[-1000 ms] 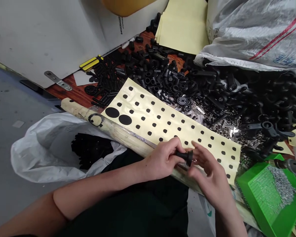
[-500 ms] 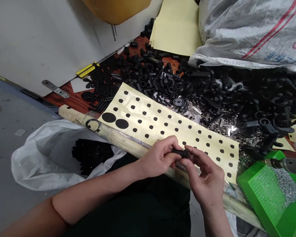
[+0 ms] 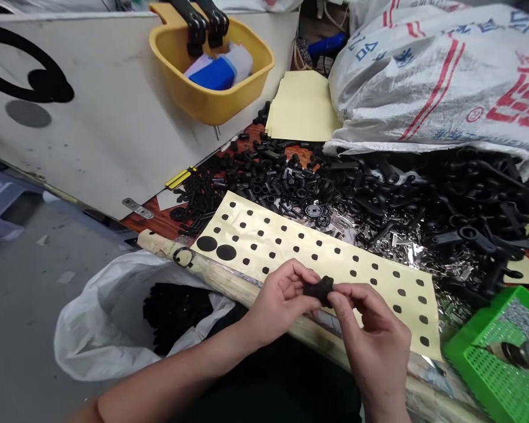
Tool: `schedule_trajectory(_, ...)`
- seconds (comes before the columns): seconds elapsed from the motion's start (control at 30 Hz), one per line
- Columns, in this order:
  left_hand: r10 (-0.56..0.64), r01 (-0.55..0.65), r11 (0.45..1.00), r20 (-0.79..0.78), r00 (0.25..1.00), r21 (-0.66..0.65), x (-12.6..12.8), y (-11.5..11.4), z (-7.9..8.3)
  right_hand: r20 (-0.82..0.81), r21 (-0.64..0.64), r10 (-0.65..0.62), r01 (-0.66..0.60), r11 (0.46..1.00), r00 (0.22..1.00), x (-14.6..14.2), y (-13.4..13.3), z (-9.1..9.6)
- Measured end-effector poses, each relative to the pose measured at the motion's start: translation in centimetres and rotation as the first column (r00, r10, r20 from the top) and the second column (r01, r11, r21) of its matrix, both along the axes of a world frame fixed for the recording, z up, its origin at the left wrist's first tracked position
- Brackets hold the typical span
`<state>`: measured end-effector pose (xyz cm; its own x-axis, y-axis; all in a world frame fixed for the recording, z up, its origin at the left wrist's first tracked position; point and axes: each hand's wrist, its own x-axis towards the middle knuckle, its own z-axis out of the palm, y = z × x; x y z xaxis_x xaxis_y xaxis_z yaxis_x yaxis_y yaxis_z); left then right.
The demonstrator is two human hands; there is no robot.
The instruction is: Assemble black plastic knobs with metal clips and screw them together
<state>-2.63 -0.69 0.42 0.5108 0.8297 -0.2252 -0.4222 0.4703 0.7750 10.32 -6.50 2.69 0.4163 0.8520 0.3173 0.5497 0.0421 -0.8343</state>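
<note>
My left hand and my right hand pinch a small black moulded part between their fingers, and the fingers hide much of it. Beneath them lies a pale yellow sheet printed with rows of black dots, and my hands are just above its lower edge. A cream-wrapped wooden rail runs under the sheet's edge, close to my left wrist. A heap of black plastic parts mixed with silver metal bits lies beyond the sheet.
A white plastic bag holding black parts sits at the left, below the rail. At the lower right stands a green mesh tray with a metal tool over it. Behind are a white woven sack, stacked yellow sheets and a yellow basket.
The view has swung back and up, bringing the yellow basket into sight. The black part now shows as a short lump between my fingers instead of a stem, and my hands sit close together.
</note>
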Motion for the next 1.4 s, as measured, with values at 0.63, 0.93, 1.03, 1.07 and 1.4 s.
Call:
schedule_trajectory(0.63, -0.267, 0.298, 0.953, -0.307, 0.913, 0.056, -1.0, 1.4, 2.5, 0.150, 0.082, 0.183, -0.197, 0.977, 0.971, -0.4, 1.4, 0.4)
schedule_trajectory(0.93, -0.366, 0.381, 0.924, -0.298, 0.882, -0.007, 3.1, 0.8, 3.4, -0.047, -0.001, 0.113, -0.114, 0.994, 0.992, 3.0, -1.0, 0.0)
schedule_trajectory(1.03, -0.346, 0.358, 0.934, -0.269, 0.899, -0.004, 4.0, 1.1, 3.5, -0.174, 0.031, 0.089, -0.085, 0.996, 0.981, 3.8, -0.4, -1.2)
schedule_trajectory(1.07, -0.340, 0.353, 0.936, -0.263, 0.903, 0.005, 4.2, 1.3, 3.5, -0.210, 0.044, 0.068, -0.060, 0.997, 0.975, 4.0, -0.1, -1.5)
schedule_trajectory(1.4, 0.292, 0.540, 0.465, -0.697, 0.655, 0.701, 10.7, 10.8, 4.6, -0.258, 0.090, -0.178, 0.207, 0.974, 0.950, 7.6, -0.4, -0.8)
